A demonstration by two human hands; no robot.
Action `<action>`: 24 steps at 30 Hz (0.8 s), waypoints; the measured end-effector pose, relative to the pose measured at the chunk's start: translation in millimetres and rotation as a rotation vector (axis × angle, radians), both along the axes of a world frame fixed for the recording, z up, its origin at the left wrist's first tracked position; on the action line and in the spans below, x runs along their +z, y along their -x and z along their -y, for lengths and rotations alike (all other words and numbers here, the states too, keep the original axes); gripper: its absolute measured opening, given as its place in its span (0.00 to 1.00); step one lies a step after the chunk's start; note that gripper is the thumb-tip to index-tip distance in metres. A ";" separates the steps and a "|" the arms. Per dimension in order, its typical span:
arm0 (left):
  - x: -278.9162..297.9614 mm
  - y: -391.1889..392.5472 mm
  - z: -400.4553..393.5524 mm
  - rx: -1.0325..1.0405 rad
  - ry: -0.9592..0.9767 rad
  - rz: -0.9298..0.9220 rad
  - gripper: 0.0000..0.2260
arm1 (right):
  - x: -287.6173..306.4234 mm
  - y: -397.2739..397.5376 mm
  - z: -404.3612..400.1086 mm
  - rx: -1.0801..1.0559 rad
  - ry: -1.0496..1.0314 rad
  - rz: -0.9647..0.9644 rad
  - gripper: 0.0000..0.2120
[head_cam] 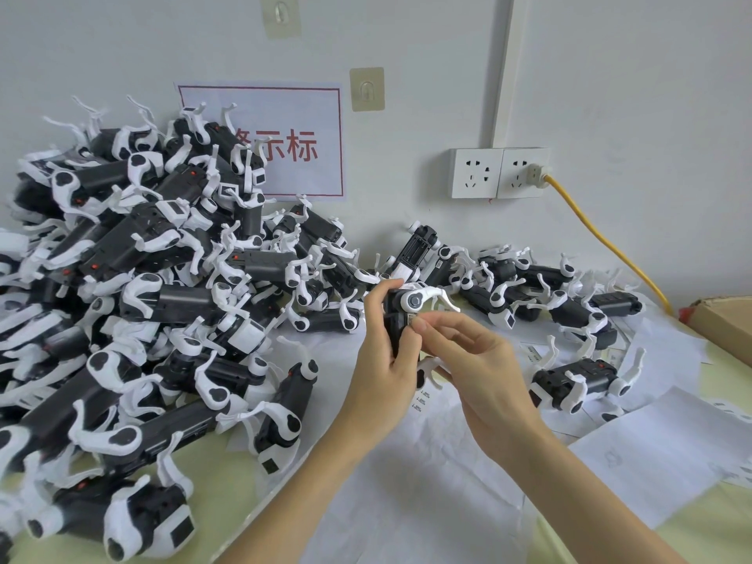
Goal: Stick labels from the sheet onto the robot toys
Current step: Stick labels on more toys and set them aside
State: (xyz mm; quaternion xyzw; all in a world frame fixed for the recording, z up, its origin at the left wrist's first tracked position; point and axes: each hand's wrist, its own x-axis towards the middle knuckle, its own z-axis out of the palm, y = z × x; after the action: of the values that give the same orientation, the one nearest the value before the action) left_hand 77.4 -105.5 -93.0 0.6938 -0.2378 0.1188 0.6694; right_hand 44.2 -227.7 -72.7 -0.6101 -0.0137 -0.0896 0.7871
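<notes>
Two bare forearms reach up from the bottom edge toward the middle of the view. Left hand curls round a black-and-white toy, held upright above the surface, thumb on its upper end and fingers wrapped behind the body. Right hand meets it from the right, its thumb and forefinger pinched together against the toy's dark side, right at a small pale label; whether the fingertips still grip the label or only press on it cannot be told.

Below the hands lie white sheets, spread over the pale yellow-green surface; a few small printed labels show on the sheet just under the left wrist. A big pile of the same toys fills the left side, stacked against the wall and spilling toward the camera. A smaller group lies to the right, behind the hands, with one more toy resting apart on the sheets.

On the wall hang a sign with red characters, two clear hooks, and a double socket with a yellow cable running down to the right, toward a cardboard box at the edge.
</notes>
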 end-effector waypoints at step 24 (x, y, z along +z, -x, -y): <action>5.9 5.8 -3.8 -0.125 0.044 -0.096 0.22 | 0.0 -1.1 -4.1 -0.073 0.047 0.082 0.07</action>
State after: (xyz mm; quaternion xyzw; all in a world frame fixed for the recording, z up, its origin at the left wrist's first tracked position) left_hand 71.6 -101.7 -87.1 0.6678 -0.2454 0.0485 0.7011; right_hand 45.4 -223.6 -72.7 -0.6241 -0.0258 -0.1428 0.7677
